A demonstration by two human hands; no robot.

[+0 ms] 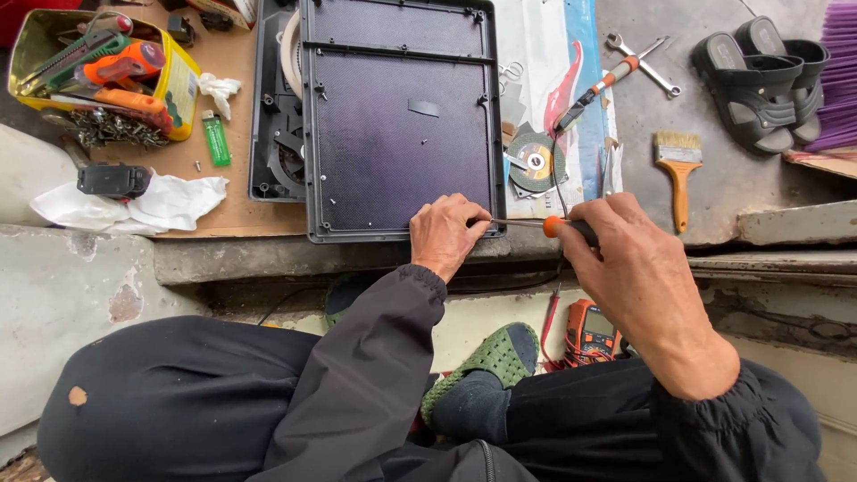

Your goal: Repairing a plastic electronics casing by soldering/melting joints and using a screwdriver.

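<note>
**Screwdriver at the near right corner of the back panel**

The person sits with the dark appliance (393,116) laid flat on a brown board (234,107), its perforated back panel (402,134) facing up. The left hand (449,234) rests on the panel's near right corner, fingers curled together and pinching the tip of the screwdriver (536,224) to steady it. The right hand (625,268) is wrapped tight around the orange-and-black handle.

As I judge it, the work is partway: the panel sits slid to the right of the casing, so the fan (287,147) and inner parts show along the left edge. Whether the screw at this corner is going in or coming out, I cannot tell; the other corners are too small to read.

The screwdriver lies nearly level, its long axis running left to right, tip pointing left at the corner, handle out to the right. The panel's long axis runs away from the person.

Nearby lie a yellow tool tin (107,76), a paintbrush (678,170) and a multimeter (591,332).
</note>
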